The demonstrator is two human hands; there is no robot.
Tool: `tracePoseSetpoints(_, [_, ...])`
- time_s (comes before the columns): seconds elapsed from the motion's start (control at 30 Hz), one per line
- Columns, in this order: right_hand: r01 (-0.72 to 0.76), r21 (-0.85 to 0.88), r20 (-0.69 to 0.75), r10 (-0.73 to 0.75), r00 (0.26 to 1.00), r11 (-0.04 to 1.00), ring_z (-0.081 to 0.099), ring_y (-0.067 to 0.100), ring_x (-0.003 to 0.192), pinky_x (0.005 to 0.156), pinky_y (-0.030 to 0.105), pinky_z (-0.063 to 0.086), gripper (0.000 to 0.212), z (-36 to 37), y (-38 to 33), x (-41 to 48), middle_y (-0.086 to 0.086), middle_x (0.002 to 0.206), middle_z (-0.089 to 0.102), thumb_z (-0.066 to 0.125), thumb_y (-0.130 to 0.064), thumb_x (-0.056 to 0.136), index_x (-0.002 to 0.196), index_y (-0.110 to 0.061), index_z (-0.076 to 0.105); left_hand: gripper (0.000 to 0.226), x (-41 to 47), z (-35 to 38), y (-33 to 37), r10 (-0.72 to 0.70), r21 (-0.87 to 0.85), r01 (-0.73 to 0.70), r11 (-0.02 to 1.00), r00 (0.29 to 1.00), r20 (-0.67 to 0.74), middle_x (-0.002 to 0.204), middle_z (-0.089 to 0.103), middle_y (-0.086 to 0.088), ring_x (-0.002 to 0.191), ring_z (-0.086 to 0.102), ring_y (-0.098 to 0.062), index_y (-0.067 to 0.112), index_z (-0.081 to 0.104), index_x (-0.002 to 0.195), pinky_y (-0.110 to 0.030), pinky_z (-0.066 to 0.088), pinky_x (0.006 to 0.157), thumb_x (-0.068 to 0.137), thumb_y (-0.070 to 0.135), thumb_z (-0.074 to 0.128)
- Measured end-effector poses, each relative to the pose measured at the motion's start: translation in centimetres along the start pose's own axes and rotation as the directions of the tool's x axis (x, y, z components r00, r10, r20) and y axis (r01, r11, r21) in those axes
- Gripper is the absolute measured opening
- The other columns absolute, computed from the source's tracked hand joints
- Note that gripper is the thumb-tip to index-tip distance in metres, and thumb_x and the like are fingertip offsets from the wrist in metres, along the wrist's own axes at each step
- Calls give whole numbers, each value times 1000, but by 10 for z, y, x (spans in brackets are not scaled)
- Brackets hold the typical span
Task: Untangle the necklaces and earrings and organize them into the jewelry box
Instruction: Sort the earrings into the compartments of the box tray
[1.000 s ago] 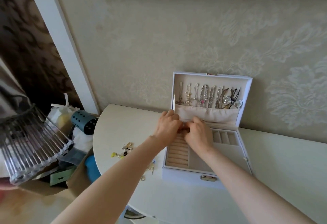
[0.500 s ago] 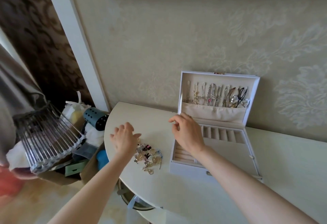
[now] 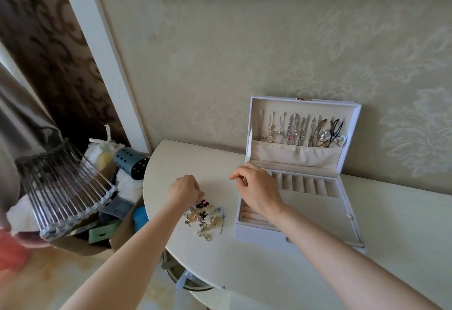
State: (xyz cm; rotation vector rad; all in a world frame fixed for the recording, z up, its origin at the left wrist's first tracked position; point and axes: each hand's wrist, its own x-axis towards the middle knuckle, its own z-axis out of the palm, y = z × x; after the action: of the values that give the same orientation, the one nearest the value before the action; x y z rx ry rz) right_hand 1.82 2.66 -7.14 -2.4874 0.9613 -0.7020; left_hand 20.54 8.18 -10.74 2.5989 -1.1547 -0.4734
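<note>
Teasing one piece free, the left hand, curled onto the lower-centre earring pile, grip unclear, should lift slowly; the right hand hovers loosely curled, apparently empty, over the jewelry box.

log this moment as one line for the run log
left hand: curled at earring pile, grip unclear | right hand: over jewelry box, hold unclear | lid: open, necklaces hung inside

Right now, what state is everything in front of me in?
jewelry box: open, lid upright
necklaces: hanging inside the lid
earring pile: loose heap on table, outside box
left hand: fingers curled at pile's edge, hold unclear
right hand: fingers curled over box's left edge, hold unclear
</note>
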Motion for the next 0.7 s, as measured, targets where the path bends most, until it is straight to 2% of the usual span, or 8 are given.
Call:
tracePoseSetpoints(0.13, [34, 2, 2, -34, 999, 999, 46, 5, 77, 68, 22, 36, 23, 4, -3, 0, -6, 97, 63, 49, -10, 90, 94, -19, 69, 14, -4, 2, -3, 80, -137, -81, 987, 997, -16, 92, 63, -2, 86, 56, -20, 15, 63, 90, -25, 40, 68, 79, 16, 72])
tracePoseSetpoints(0.23, [161, -72, 21, -160, 987, 984, 50, 16, 87, 82, 27, 39, 21, 9, -6, 2, -4, 89, 67, 55, -7, 85, 88, -19, 72, 17, -7, 1, -8, 168, -276, -182, 944, 983, -71, 88, 63, 0, 76, 58, -15, 15, 62, 91, -22, 44, 67, 78, 6, 71])
tracePoseSetpoints(0.33, [299, -153, 165, -273, 948, 942, 48, 20, 96, 87, 34, 33, 23, 14, -17, 0, -5, 93, 68, 54, -10, 86, 89, -22, 73, 17, -11, -3, -19, 202, -252, -266, 930, 946, -252, 94, 62, 4, 76, 58, -13, 14, 64, 96, -25, 46, 71, 81, 9, 69])
tracePoseSetpoints(0.43, [344, -266, 327, -251, 911, 901, 47, 20, 107, 89, 34, 26, 23, 24, -31, 0, -2, 104, 69, 55, -11, 87, 97, -23, 72, 12, -17, -8, -32, 167, -204, -250, 946, 920, -355, 92, 61, 4, 77, 56, -14, 15, 63, 93, -24, 44, 66, 82, 11, 67])
tracePoseSetpoints(0.5, [328, -334, 400, -182, 898, 884, 48, 21, 109, 91, 36, 26, 25, 30, -38, 5, 1, 104, 69, 55, -8, 86, 98, -22, 72, 13, -24, -8, -38, 226, -165, -292, 942, 916, -331, 86, 60, 6, 77, 54, -13, 20, 60, 84, -20, 39, 60, 80, 13, 70])
tracePoseSetpoints(0.57, [323, -384, 455, -127, 881, 865, 49, 23, 107, 92, 37, 27, 27, 34, -42, 9, 3, 102, 68, 53, -6, 84, 97, -21, 71, 17, -32, -5, -38, 362, -99, -392, 915, 903, -232, 83, 57, 11, 81, 51, -12, 26, 58, 80, -18, 37, 63, 79, 15, 71])
tracePoseSetpoints(0.7, [271, -401, 454, -67, 888, 875, 50, 25, 105, 95, 40, 26, 24, 33, -44, 12, 4, 97, 66, 52, -9, 80, 95, -18, 69, 17, -38, 7, -28, 528, 69, -524, 849, 843, -98, 92, 47, 12, 90, 39, -9, 25, 66, 97, -20, 28, 73, 81, 21, 68])
